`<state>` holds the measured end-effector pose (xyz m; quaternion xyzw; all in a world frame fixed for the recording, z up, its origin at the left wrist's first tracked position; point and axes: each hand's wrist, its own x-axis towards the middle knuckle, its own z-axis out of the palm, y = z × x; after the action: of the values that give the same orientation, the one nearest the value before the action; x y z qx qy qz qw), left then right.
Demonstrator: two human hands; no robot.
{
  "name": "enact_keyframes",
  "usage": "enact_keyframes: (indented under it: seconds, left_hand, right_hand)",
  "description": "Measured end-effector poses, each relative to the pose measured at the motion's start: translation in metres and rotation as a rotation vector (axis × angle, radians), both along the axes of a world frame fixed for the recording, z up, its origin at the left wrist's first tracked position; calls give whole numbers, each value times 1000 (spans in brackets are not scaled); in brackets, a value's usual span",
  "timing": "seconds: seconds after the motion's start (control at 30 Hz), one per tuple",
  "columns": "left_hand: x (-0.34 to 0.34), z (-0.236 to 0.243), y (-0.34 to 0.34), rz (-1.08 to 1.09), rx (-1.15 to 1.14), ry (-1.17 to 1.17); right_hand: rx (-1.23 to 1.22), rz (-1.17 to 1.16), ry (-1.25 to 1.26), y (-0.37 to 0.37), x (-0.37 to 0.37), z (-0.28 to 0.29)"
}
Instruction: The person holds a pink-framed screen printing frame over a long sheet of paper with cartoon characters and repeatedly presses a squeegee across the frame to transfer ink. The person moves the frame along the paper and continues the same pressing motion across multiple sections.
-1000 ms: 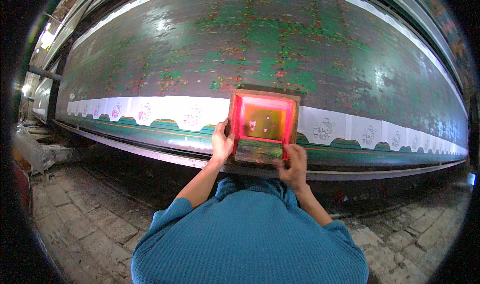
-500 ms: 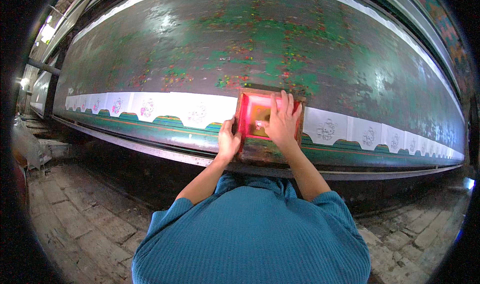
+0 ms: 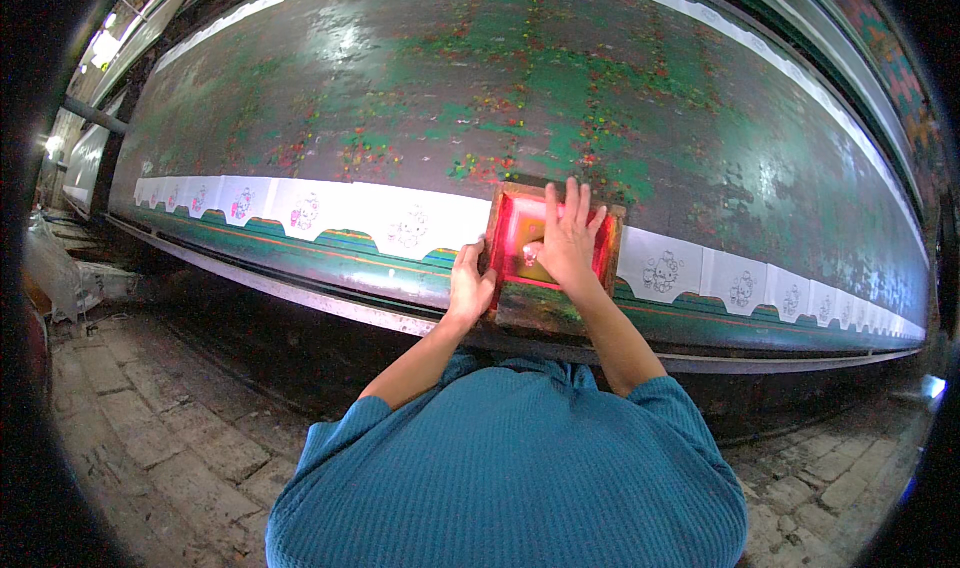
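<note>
Stained counter (image 3: pixel 430 98) lined with printed white pieces (image 3: pixel 663 270); wooden frame (image 3: pixel 540 308) set in the row.
Frame placed at near edge, pieces visible both sides; red-edged window (image 3: pixel 522 218) partly covered by right hand (image 3: pixel 568 248), fingers spread apart; frame's left side clamped by left hand (image 3: pixel 472 285).

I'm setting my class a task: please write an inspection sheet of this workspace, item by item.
Surface: long dark table, green patches, red and yellow specks.
Job's things: wooden frame, bright pink inside; white sheets with small drawings, in a row to either side of it.
Clutter: crumpled clear plastic at far left.
Grips: left grip holds the frame's left side; right grip spread open over its opening, contact unclear.
Cables: nothing seen.
Surroundings: paved floor; bright lights, upper left.
</note>
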<state>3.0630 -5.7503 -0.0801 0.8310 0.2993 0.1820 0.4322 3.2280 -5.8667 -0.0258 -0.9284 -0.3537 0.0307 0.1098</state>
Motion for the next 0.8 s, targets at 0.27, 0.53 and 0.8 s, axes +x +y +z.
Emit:
enact_keyframes:
  seconds: [0.27, 0.53, 0.8]
  left_hand:
    - [-1, -1, 1, -20, -35, 20]
    - [-1, -2, 0, -17, -57, 16]
    - [-2, -4, 2, -34, -8, -3]
  right_hand:
    - [-3, 65, -4, 6, -3, -1]
    - [-125, 118, 102, 10, -3, 5]
    - [-123, 95, 132, 7, -3, 8]
